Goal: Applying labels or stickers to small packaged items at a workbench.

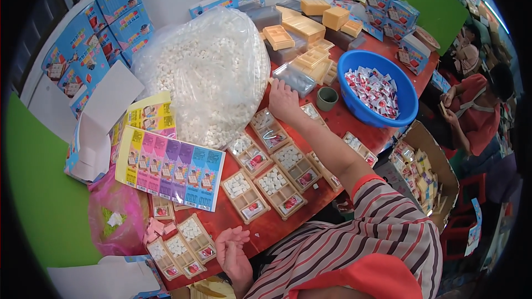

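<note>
At the left, a label sheet (169,169) lies beside a big clear bag (210,66) of white pieces, with a group of small wooden trays (199,242) below it, near the table edge. The left hand (234,254) is just right of that group; to work well it should stay low and clear of those trays, since a knock could spill their pieces. Its fingers are loosely curled with only a narrow gap to the thumb; nothing shows in them, though something small could be hidden. Farther right, more wooden trays (275,199) with white pieces and small red packets stand close together on the red table (259,242). The right arm stretches over these, so the forearm is best kept lifted. The right hand (284,101) is at the bag's right side, just beside a clear plastic pack (296,79); its fingers point away and look fairly close together. I cannot tell whether the tips touch bag or pack, or hold anything; a gentle touch would suit thin plastic. Right of it stand a cup (327,96) and a blue basin (411,97) of small packets.
</note>
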A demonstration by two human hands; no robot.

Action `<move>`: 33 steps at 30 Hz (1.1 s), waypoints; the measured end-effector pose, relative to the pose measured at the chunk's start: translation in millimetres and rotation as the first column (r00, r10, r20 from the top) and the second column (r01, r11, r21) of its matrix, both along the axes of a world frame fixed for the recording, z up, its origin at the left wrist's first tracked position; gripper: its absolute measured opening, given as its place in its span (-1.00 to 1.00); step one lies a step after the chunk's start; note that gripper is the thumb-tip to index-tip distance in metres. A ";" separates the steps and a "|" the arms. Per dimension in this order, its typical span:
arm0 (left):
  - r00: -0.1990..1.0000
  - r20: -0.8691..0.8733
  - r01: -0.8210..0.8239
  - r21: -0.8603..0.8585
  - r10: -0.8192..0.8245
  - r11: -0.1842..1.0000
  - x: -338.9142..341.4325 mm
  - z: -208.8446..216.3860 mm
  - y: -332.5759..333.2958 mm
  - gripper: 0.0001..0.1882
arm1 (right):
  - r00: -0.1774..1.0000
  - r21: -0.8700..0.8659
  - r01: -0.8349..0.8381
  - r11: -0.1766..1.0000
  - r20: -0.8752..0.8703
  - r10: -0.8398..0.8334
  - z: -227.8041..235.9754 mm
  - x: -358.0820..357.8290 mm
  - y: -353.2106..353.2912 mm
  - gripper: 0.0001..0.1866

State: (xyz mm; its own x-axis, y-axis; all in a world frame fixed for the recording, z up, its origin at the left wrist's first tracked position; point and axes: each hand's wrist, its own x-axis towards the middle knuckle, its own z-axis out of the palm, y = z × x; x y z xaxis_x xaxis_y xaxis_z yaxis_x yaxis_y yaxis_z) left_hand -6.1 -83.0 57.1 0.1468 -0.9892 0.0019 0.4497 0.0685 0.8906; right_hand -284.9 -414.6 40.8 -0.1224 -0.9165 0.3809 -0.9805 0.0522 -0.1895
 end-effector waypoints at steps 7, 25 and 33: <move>0.999 0.009 0.040 -0.011 -0.040 0.999 -3.3 6.2 -2.5 -0.67 | 0.982 -0.126 0.085 0.988 -0.156 -0.104 -28.6 -7.9 -22.6 -0.47; 0.994 0.024 0.106 0.015 -0.107 0.994 0.2 -9.2 -1.9 -0.68 | 0.914 -0.140 -0.316 0.938 0.220 0.341 0.8 -40.8 50.4 -0.69; 0.978 0.038 0.201 0.046 -0.203 0.979 -16.0 -10.4 -4.3 -0.69 | 0.991 0.031 -0.120 0.992 0.063 0.118 -15.1 -72.5 122.8 -0.60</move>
